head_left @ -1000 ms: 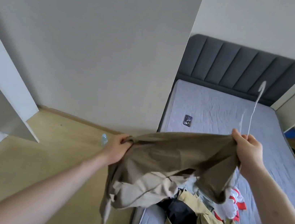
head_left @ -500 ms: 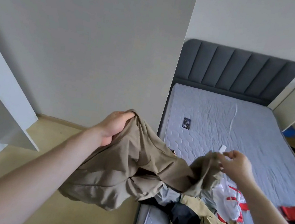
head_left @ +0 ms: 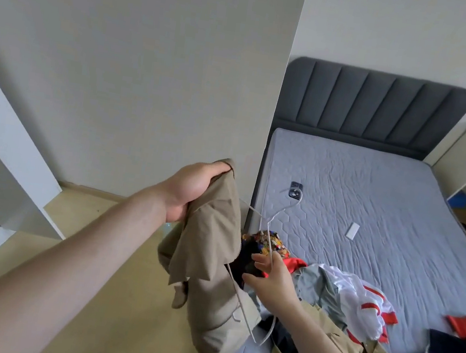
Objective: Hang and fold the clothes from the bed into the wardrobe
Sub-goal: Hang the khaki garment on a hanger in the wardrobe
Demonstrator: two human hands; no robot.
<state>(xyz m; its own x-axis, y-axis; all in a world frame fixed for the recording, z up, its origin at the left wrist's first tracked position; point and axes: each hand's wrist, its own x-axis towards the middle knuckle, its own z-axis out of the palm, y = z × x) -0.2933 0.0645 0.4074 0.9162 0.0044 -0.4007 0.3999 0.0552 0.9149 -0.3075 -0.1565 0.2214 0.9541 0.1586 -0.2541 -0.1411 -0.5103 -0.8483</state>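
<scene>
Your left hand still grips the tan garment, now bunched and hanging beside the bed. Your right hand has released the garment and now holds the white hanger, fingers curled around its wire.

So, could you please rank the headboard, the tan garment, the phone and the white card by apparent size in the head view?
1. Headboard
2. Tan garment, though nearness to the camera inflates it
3. Phone and white card, too alike to rank
</scene>
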